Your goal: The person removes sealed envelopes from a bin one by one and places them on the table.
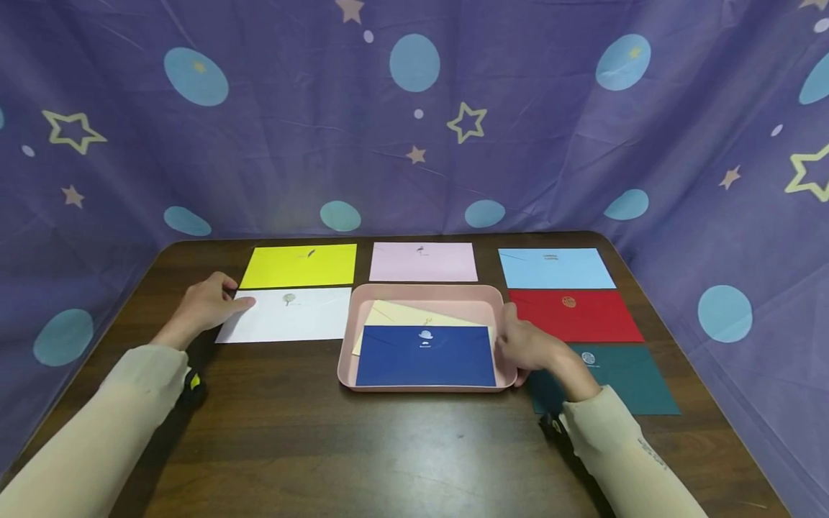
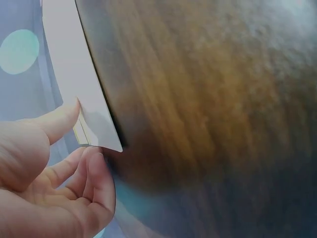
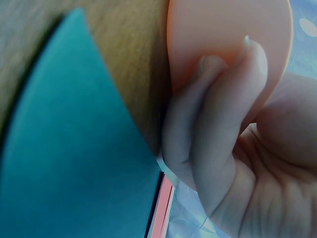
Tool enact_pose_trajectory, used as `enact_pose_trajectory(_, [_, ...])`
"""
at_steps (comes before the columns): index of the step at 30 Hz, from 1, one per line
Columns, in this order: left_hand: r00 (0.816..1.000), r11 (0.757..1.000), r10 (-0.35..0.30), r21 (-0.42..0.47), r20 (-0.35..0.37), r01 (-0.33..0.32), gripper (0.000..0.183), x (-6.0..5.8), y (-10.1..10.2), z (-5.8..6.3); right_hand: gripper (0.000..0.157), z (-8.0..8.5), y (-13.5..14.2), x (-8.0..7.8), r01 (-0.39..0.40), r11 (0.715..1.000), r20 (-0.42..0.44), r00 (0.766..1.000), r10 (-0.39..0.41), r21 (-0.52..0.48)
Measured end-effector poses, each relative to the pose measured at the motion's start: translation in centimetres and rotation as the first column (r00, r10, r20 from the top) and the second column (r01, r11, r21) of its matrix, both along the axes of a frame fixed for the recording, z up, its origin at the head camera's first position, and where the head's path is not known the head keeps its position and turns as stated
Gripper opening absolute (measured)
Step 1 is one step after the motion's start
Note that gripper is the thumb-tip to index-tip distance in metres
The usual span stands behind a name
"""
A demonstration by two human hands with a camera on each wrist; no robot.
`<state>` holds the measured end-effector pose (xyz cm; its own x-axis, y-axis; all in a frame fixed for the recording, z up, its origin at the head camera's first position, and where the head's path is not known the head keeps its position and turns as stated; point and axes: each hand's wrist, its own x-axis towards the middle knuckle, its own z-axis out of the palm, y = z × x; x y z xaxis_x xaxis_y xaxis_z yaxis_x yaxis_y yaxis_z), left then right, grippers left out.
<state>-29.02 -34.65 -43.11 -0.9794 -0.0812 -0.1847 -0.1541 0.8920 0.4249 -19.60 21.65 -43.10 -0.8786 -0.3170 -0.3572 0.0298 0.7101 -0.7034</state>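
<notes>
At the left, my left hand (image 1: 210,302) pinches the left end of a white envelope (image 1: 317,324) with a small tree print. In the left wrist view its thumb (image 2: 67,121) lies on the envelope's face, and the other fingers curl at the short edge. My right hand (image 1: 527,342) grips the right wall of a pink tray (image 1: 421,292), fingers (image 3: 223,94) against its outside in the right wrist view. Inside the tray, a navy envelope (image 1: 424,363) with a hat print overlaps a cream envelope (image 1: 395,313).
A yellow envelope (image 1: 298,266) lies behind the white one, and a lilac envelope (image 1: 424,266) behind the tray. Light blue (image 1: 557,273), red (image 1: 583,320) and dark green (image 1: 635,381) envelopes line the right side of the wooden table (image 1: 291,432). A patterned purple curtain (image 1: 278,144) hangs behind.
</notes>
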Motion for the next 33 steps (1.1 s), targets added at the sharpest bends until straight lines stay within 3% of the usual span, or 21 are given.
enact_pose_trajectory(6, [0.996, 1.0, -0.029, -0.005, -0.081, 0.029, 0.069, 0.4, 0.9, 1.1, 0.035, 0.0, 0.0, 0.0, 0.0, 1.0, 0.0, 1.0, 0.0, 0.006])
enact_pose_trajectory(11, [0.978, 0.995, -0.097, -0.019, -0.184, 0.095, 0.059, 0.8, 2.7, 2.5, 0.035, 0.1, 0.0, -0.1, 0.002, 1.0, 0.005, 1.0, -0.002, 0.004])
enact_pose_trajectory(14, [0.948, 0.984, -0.178, -0.023, -0.263, 0.179, 0.051, 1.0, 4.3, 3.4, 0.035, 0.1, 0.0, -0.1, 0.001, 1.0, 0.006, 1.0, -0.001, 0.004])
enact_pose_trajectory(17, [0.905, 0.964, -0.26, -0.033, -0.337, 0.265, 0.039, 1.3, 6.2, 4.2, 0.035, 0.1, 0.0, -0.1, 0.0, 1.0, 0.006, 1.0, 0.0, 0.017])
enact_pose_trajectory(21, [0.86, 0.935, -0.341, -0.038, -0.38, 0.353, 0.028, 1.9, 8.9, 5.3, 0.036, 0.1, 0.0, 0.0, 0.005, 1.0, 0.004, 1.0, -0.005, 0.021])
enact_pose_trajectory(27, [0.828, 0.884, -0.449, -0.038, -0.336, 0.465, 0.024, 3.1, 12.7, 5.9, 0.036, 0.0, -0.1, 0.1, 0.0, 1.0, -0.007, 1.0, 0.0, 0.0])
enact_pose_trajectory(33, [0.796, 0.846, -0.514, -0.034, -0.319, 0.533, 0.034, 3.8, 15.2, 5.5, 0.036, 0.1, 0.0, 0.1, -0.005, 1.0, -0.018, 1.0, 0.005, 0.009])
